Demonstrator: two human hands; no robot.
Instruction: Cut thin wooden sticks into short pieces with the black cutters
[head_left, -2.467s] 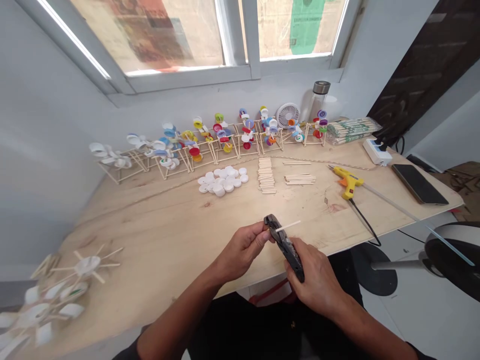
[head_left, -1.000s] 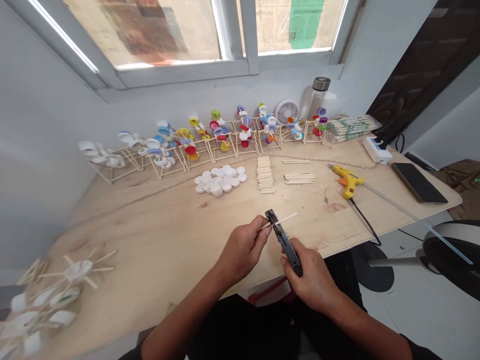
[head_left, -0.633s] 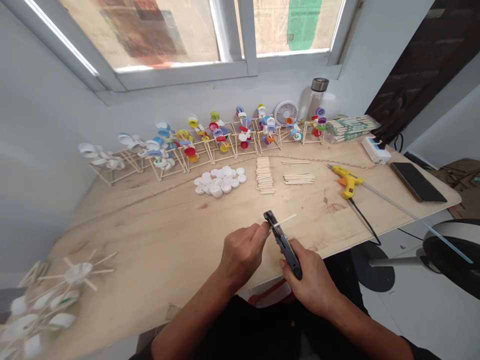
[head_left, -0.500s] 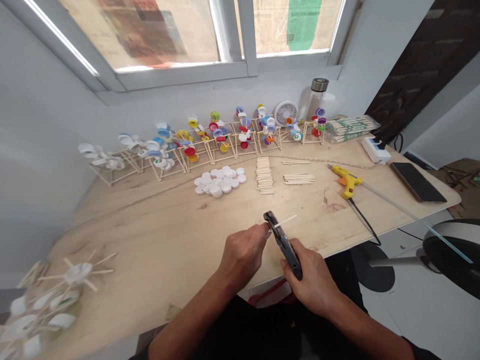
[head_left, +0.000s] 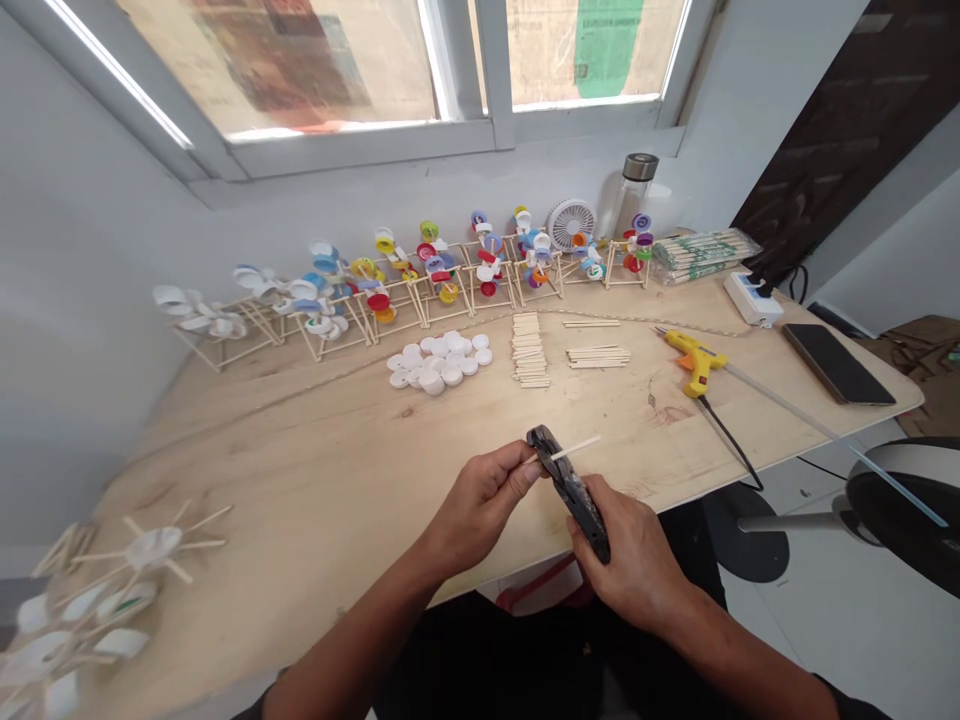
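Both forearms come up from the bottom of the view and angle inward, so the hands meet over the front edge of the wooden counter (head_left: pixel 300 450). The left hand (head_left: pixel 480 505) is narrowly closed, its fingers curled and its thumb on top, pinching one end of a thin wooden stick (head_left: pixel 576 450). The stick crosses the head of the black pliers (head_left: pixel 576 492), and its free end points up and to the right past them. Whether the jaws are biting it, I cannot tell.

The right hand (head_left: pixel 634 570) is wrapped around the handles of the pliers, which tilt with the head up and away. The handle ends lie just beside its fingers, and both wrists are beyond the counter's front edge.

Measured from the pliers, two stacks of cut sticks (head_left: pixel 598 357) lie straight ahead, and a heap of white bottle caps (head_left: pixel 439 362) lies ahead and to the left. A yellow glue gun (head_left: pixel 696 362) lies ahead and to the right, well apart from the right hand. Farther ahead, a row of cap-and-stick models (head_left: pixel 405 280) stands along the wall. A white pinwheel model (head_left: pixel 154 548) sits far to the left.
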